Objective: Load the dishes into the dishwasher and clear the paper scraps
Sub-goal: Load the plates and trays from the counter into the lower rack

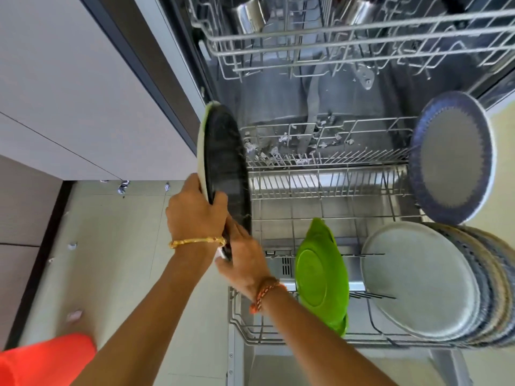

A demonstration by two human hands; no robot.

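Observation:
A stack of plates stands on edge at the left side of the pulled-out lower rack [328,190]: a black plate [227,165] in front, a pale green-rimmed one behind it. My left hand [195,213] grips their outer rim from the left. My right hand [242,260] holds the bottom edge of the black plate. In the rack stand a green plate [320,277], a row of several grey plates [418,280] and a blue-rimmed plate [452,157] at the far right. Paper scraps [278,150] lie in the rack's back section.
The upper rack [348,43] is pulled out overhead with steel cups [248,15] in it. More paper scraps [122,186] lie on the pale floor by the cabinet base. Cabinet fronts [69,93] line the left. An orange garment shows at bottom left.

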